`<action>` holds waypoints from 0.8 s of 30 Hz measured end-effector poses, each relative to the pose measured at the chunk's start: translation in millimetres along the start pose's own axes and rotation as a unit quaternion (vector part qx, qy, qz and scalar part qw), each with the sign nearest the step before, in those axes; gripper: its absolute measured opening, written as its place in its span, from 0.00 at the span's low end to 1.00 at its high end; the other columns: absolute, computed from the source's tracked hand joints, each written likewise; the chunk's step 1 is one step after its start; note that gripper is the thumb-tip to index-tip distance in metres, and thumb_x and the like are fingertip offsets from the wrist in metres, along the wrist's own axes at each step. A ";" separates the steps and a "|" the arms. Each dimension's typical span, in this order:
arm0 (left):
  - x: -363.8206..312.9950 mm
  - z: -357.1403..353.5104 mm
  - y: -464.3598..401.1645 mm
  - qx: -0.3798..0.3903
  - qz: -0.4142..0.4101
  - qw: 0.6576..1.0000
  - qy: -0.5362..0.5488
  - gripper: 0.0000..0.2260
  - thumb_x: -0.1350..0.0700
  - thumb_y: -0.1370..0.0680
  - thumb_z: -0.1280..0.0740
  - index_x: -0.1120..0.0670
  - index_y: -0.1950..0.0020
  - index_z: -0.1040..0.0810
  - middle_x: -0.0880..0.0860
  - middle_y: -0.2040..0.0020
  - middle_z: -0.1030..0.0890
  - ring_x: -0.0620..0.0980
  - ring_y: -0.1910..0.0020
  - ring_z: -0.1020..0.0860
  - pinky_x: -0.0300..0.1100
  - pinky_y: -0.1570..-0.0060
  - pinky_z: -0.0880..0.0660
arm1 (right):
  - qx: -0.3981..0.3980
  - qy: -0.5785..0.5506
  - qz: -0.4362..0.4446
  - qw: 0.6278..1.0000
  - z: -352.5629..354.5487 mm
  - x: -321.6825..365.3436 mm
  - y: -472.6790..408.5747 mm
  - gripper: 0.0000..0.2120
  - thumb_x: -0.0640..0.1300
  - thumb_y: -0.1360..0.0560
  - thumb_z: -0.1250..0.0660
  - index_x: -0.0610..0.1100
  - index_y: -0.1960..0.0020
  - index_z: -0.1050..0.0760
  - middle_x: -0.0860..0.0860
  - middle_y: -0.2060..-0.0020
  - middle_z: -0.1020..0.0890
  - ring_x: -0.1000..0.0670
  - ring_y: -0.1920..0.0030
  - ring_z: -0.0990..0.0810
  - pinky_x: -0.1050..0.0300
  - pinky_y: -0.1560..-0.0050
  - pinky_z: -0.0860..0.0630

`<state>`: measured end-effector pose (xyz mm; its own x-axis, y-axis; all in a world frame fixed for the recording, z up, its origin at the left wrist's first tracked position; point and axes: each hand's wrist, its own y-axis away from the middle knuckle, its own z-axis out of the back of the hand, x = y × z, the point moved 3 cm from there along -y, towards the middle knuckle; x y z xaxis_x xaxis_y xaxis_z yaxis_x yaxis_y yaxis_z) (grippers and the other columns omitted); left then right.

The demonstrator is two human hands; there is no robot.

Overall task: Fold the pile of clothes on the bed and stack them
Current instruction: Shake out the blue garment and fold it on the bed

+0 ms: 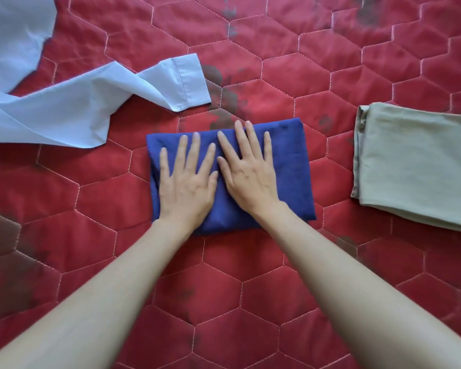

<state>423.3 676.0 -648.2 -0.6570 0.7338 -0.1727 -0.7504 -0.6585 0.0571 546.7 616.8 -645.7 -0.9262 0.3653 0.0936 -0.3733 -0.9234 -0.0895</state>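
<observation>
On top of the folded navy garment (290, 161), left hand (186, 187) and right hand (250, 174) lie flat, fingers straight, seemingly pressing creases down. Right of it waits a folded khaki garment (415, 166), probably the stack; left sprawls an unfolded pale blue shirt (64, 107) on the red quilted bed (330, 288).

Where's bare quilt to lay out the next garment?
Bare quilt runs beyond the blue fold, and between it and the khaki fold. Also near, around the forearms. Crowded at left: the loose pale shirt sprawls there.
</observation>
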 end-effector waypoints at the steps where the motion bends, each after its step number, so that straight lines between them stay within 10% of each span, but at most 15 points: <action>1: 10.4 -7.0 -0.6 0.013 0.020 1.000 0.003 0.25 0.46 0.20 0.49 0.51 0.24 0.36 0.57 0.23 0.39 0.57 0.24 0.42 0.65 0.29 0.48 | 0.015 0.021 -0.015 1.000 -5.2 -9.6 1.4 0.23 0.53 0.19 0.47 0.47 0.28 0.30 0.41 0.27 0.32 0.41 0.26 0.36 0.36 0.27 0.45; 10: 40.8 -4.6 8.8 0.035 0.169 0.981 0.093 0.27 0.42 0.18 0.50 0.48 0.21 0.48 0.62 0.21 0.55 0.60 0.22 0.53 0.54 0.25 0.55 | 0.072 -0.081 -0.202 0.973 3.4 -80.3 25.9 0.35 0.68 0.24 0.55 0.53 0.21 0.51 0.42 0.22 0.49 0.44 0.22 0.50 0.42 0.24 0.51; 18: 36.9 17.5 55.1 -0.034 0.227 0.964 0.134 0.24 0.49 0.19 0.40 0.50 0.23 0.38 0.61 0.32 0.32 0.63 0.37 0.33 0.57 0.39 0.34 | -0.011 -0.065 -0.212 0.975 19.3 -72.8 67.4 0.32 0.64 0.23 0.44 0.53 0.22 0.44 0.39 0.36 0.29 0.39 0.43 0.28 0.45 0.42 0.29; 24: 34.3 28.8 51.9 0.009 0.240 0.946 0.218 0.27 0.46 0.19 0.41 0.43 0.22 0.48 0.58 0.40 0.30 0.59 0.42 0.32 0.52 0.39 0.35 | 0.043 -0.131 -0.232 0.963 29.5 -65.5 75.9 0.35 0.63 0.24 0.39 0.61 0.23 0.52 0.49 0.52 0.34 0.46 0.60 0.29 0.53 0.60 0.29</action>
<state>359.7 671.8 -622.9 -0.8327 0.2096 -0.5126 -0.3769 -0.8927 0.2472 580.6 519.4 -629.3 -0.6104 0.7096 0.3520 -0.7276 -0.6779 0.1048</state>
